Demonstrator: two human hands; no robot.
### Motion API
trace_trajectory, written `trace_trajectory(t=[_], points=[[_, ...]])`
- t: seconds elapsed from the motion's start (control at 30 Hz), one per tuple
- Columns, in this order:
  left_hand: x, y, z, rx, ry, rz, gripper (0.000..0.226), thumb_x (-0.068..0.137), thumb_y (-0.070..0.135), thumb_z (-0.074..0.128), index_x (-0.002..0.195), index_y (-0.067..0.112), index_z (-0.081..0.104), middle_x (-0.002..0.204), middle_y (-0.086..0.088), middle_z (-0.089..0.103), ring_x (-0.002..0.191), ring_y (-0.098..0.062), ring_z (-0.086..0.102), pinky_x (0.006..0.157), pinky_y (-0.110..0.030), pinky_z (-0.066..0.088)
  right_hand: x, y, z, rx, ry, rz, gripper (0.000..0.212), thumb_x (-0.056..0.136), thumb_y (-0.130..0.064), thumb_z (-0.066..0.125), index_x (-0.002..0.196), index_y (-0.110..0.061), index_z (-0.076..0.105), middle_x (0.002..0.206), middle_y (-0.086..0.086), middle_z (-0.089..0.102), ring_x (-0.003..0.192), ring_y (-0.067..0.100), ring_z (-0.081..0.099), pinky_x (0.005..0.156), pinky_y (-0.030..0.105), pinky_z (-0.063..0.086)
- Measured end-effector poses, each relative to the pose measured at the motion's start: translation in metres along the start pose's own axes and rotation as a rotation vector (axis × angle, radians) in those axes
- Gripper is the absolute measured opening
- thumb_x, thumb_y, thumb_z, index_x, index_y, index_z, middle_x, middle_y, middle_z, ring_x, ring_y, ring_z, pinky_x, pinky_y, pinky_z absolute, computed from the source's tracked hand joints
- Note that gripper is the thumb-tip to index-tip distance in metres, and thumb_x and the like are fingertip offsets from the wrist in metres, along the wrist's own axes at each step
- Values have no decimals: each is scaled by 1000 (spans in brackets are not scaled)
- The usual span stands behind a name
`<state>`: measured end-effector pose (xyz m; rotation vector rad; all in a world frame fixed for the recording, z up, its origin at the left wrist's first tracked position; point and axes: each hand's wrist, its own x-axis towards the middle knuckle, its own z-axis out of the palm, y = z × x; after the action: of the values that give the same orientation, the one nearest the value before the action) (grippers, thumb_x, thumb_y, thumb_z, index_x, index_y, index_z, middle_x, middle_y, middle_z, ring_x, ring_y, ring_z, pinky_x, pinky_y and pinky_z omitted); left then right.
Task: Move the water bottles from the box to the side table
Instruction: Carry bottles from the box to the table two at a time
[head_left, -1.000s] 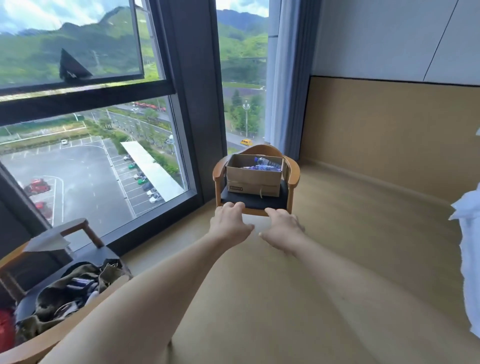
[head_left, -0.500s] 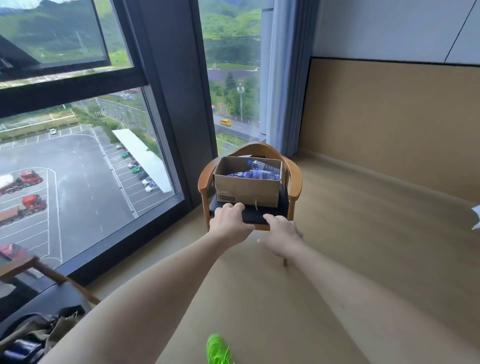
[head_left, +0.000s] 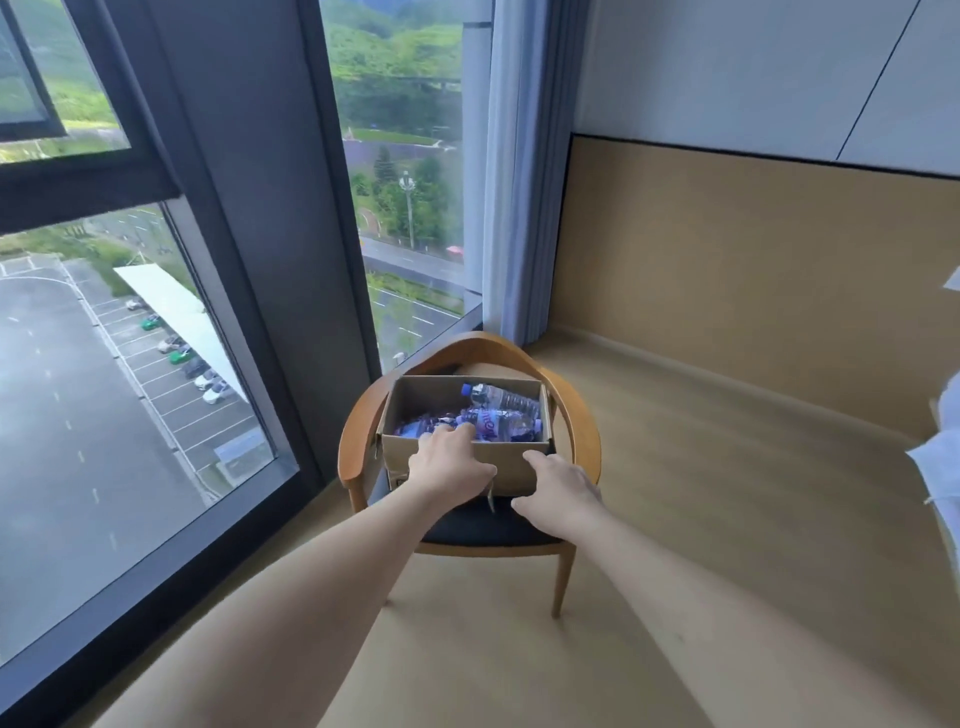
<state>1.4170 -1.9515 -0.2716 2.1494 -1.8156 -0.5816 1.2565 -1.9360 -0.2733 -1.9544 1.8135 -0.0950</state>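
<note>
Bottles (head_left: 496, 413) in box (head_left: 467, 467) beyond left hand (head_left: 449, 462) fingertips; right hand (head_left: 558, 491) beside box; both grips loose, empty.

Two hands (head_left: 452, 462) — one box (head_left: 462, 460) — one chair (head_left: 358, 436)

Bright daylight floods through the window (head_left: 156, 364); edges bend, slight blur perhaps

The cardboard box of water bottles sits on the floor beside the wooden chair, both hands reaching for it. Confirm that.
Not quite. The cardboard box sits on the wooden chair's dark seat, not on the floor beside it, as the head view shows. The water bottles lie inside, and the left hand and right hand both reach for it.
</note>
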Motion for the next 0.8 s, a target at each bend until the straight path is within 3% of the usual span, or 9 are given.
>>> trace_trajectory(t=[0.57,0.8], points=[[258,-42,8,39,-94,-75,65,87,32,68,148,23,46,138,-6,53,126,-28,46,105,-46,47,288,-33,11,3,-151,-11,64,92,-33,62,151,-29,37,146,6,48,133,30,46,103,45,46],[373,-46,34,28,-183,-187,62,87,32,70,144,23,49,135,-5,55,121,-26,48,100,-44,51,414,-18,13,46,-263,54,69,91,-33,64,154,-29,36,146,6,51,128,29,52,101,47,49]])
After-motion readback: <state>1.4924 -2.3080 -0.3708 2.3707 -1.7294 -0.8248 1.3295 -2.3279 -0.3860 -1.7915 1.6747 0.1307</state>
